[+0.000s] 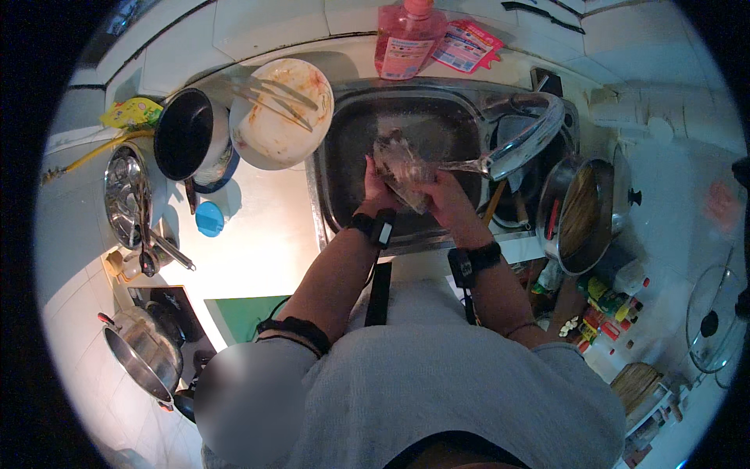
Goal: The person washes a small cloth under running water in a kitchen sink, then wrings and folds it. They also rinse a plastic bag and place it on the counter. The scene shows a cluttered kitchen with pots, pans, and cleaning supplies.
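Note:
Over the basin of a stainless steel sink (357,123), a translucent, wet-looking item (401,161) is held between my two hands; whether it is a plastic bag or a container cannot be told. My left hand (381,190) supports its lower left side. On its right side is my right hand (443,192), the fingers curled against it. A curved metal faucet (524,140) comes in from the right, its mouth close beside the item and pointed at it. A thin stream of water (463,166) runs from the mouth toward the item.
Left of the sink stand a stained white bowl (275,143) with chopsticks across it, a dark-lined saucepan (184,135) and a blue-lidded container (210,219). Behind is a pink soap bottle (407,50). A steel pot (551,228) stands at the right edge.

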Action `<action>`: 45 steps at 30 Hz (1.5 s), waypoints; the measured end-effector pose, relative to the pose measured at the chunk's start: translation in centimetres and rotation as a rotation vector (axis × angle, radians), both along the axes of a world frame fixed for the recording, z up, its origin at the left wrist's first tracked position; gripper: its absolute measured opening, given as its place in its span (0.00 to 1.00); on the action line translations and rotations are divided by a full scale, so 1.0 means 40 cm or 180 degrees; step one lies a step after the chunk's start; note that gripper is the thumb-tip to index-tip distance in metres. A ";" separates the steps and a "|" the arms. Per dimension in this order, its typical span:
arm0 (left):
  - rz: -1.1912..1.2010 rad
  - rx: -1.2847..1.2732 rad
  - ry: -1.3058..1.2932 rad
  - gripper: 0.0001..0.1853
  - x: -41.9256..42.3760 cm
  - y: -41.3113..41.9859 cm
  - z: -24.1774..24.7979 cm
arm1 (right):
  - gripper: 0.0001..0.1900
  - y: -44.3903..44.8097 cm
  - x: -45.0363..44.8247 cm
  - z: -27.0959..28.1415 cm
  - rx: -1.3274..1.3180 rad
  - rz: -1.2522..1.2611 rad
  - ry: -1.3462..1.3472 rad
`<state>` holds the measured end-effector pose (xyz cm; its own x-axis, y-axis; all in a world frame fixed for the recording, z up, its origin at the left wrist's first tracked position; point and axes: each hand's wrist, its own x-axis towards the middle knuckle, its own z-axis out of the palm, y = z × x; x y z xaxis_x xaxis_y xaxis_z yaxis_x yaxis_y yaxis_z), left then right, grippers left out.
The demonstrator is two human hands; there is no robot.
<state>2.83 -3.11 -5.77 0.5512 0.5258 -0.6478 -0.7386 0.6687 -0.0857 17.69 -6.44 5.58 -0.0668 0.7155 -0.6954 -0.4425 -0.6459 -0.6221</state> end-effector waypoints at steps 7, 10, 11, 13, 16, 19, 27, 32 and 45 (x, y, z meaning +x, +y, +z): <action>0.0950 -0.0101 0.0298 0.33 0.037 0.051 -0.001 | 0.20 -0.045 0.125 0.031 0.0260 -0.0502 -0.0439; 0.0644 -0.0355 0.0319 0.27 0.033 0.065 -0.036 | 0.17 -0.039 0.077 -0.006 0.0806 -0.0216 -0.0819; 0.0426 0.0338 0.0596 0.26 0.034 0.060 -0.047 | 0.15 -0.033 0.045 -0.026 0.1059 0.0108 -0.1094; 0.0027 0.0783 0.0652 0.26 0.040 0.038 -0.055 | 0.21 -0.013 -0.038 -0.089 0.1565 0.0576 -0.1857; -0.0065 0.0519 -0.0014 0.27 0.052 -0.016 -0.015 | 0.27 0.017 -0.068 -0.200 0.0714 0.0291 -0.1537; -0.0457 0.0843 0.0601 0.33 0.071 -0.045 0.065 | 0.36 0.050 -0.023 -0.310 0.0695 0.1323 -0.1878; -0.0887 0.0437 0.1135 0.31 0.033 -0.001 0.024 | 0.24 0.005 -0.133 -0.314 0.0970 0.0336 -0.2580; -0.0375 0.0989 0.0994 0.20 0.067 -0.050 -0.120 | 0.13 0.042 -0.065 -0.265 0.0945 0.1100 -0.3107; -0.0647 0.0682 0.1758 0.25 0.047 -0.014 -0.200 | 0.16 0.061 -0.067 -0.324 0.0974 0.1844 -0.3414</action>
